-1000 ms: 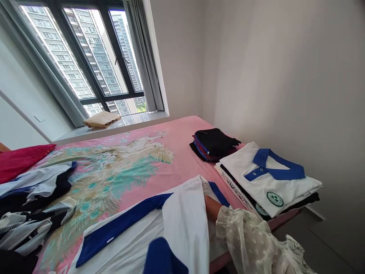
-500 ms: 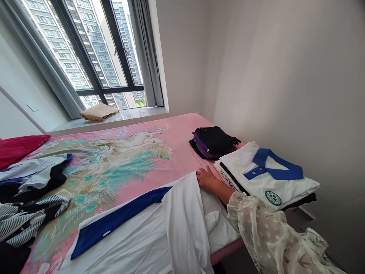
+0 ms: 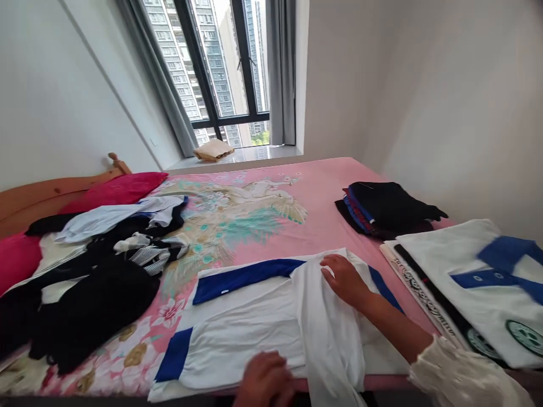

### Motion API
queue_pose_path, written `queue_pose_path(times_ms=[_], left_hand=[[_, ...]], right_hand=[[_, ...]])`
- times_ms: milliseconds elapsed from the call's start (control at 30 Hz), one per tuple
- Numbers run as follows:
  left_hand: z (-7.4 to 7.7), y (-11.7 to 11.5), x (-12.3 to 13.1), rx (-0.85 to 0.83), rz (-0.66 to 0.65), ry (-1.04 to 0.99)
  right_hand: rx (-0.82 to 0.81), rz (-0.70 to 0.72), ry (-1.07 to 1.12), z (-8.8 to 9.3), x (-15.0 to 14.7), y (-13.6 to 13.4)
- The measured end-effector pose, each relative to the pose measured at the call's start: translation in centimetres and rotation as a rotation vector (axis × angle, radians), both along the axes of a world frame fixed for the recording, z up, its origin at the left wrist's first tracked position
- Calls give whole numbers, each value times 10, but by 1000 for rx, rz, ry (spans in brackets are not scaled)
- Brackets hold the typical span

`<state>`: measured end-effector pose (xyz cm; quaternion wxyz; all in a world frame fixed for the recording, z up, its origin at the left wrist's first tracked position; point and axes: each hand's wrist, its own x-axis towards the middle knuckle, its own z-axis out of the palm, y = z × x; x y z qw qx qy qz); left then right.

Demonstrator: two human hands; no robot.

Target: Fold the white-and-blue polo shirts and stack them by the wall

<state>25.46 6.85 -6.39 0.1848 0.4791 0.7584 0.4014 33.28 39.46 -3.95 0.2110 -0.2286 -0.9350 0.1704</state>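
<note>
A white garment with blue panels (image 3: 246, 316) lies spread on the near edge of the bed; whether it is a shirt or trousers I cannot tell. One long white part of it crosses the rest and hangs over the bed's edge. My right hand (image 3: 348, 282) rests on that crossing part near its far end, thumb apart from the fingers and no cloth plainly pinched. Low in the picture, at the garment's near edge, is my left hand (image 3: 265, 379). Motion smears its fingers, so their grip is unclear.
Folded clothes with a white, blue-collared polo shirt (image 3: 449, 271) on top are stacked at the right. Behind them sits a stack topped by black clothing (image 3: 390, 203). Loose clothes (image 3: 106, 288) and red pillows (image 3: 123, 189) occupy the left side, near a wooden headboard (image 3: 42, 198).
The view has turned left, showing more of the loose clothes. My left hand has come into view. My right hand now lies over the garment's crossing part, where before it was at its right edge.
</note>
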Motion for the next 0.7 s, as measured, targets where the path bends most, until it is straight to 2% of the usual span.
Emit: queue_pose_path(times_ms=[67,133,200,267,367,467,600,700], left_hand=[[7,-18,-56,4,152,321],[12,-32,-113,-67,277,502],[13,-39,-158,-180,326,635],[10,-36,-190,-314,328,711],[4,-26,-214,-423,279,731],[5,-23,-224,-381,247,737],[7,-35,-231,-288,252,765],[3,-47,-228,-292,200,753]], right_hand=[[-56,93,20,-3,-1,-30],[-84,98,-46,-3,-3,-58],[-79,35,-146,-2,-9,-79],[-79,-58,-256,-1,-17,-93],[-84,-129,-381,-1,-27,-100],[-118,-142,-398,3,-27,-96],[-185,-179,-313,18,-17,-84],[-248,-131,-358,28,-11,-78]])
